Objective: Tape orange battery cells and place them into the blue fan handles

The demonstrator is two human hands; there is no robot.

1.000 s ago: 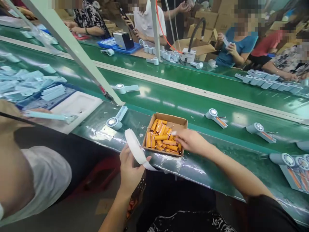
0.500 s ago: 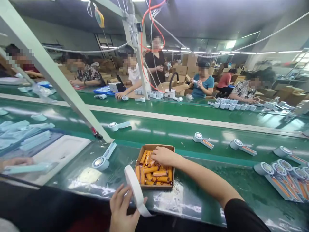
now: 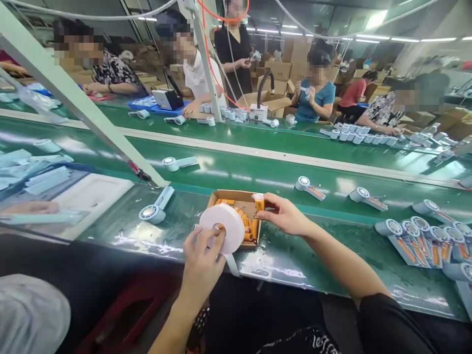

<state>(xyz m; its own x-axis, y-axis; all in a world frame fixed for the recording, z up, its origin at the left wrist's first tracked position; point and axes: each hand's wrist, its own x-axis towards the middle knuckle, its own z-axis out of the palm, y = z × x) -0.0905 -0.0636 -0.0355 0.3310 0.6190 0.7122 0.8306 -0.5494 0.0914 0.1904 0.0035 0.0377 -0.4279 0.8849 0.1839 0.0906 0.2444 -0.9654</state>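
My left hand [image 3: 204,250] grips a roll of white tape [image 3: 233,221], with fingers at its core and a loose strip hanging below. The roll stands in front of a small cardboard box [image 3: 236,195] and hides part of it. Wrapped orange batteries [image 3: 253,228] lie jumbled inside that box. Over the box's right side, my right hand [image 3: 287,214] pinches one orange battery [image 3: 260,204] upright between thumb and fingers. A white piece covers its top end. Left of the box, a light-blue handheld fan body [image 3: 152,213] rests on the bench.
More fan bodies [image 3: 368,196] lie spaced along the green conveyor [image 3: 243,169], and several are grouped at the right [image 3: 416,236]. A slanted metal post [image 3: 88,113] crosses the left. A co-worker's hand [image 3: 40,207] is beside a white tray [image 3: 99,191]. Other people sit across the belt.
My right hand has come up out of the pile to the box's right edge with a battery. My left hand has turned the tape roll from edge-on to face-on. The view has tilted down.
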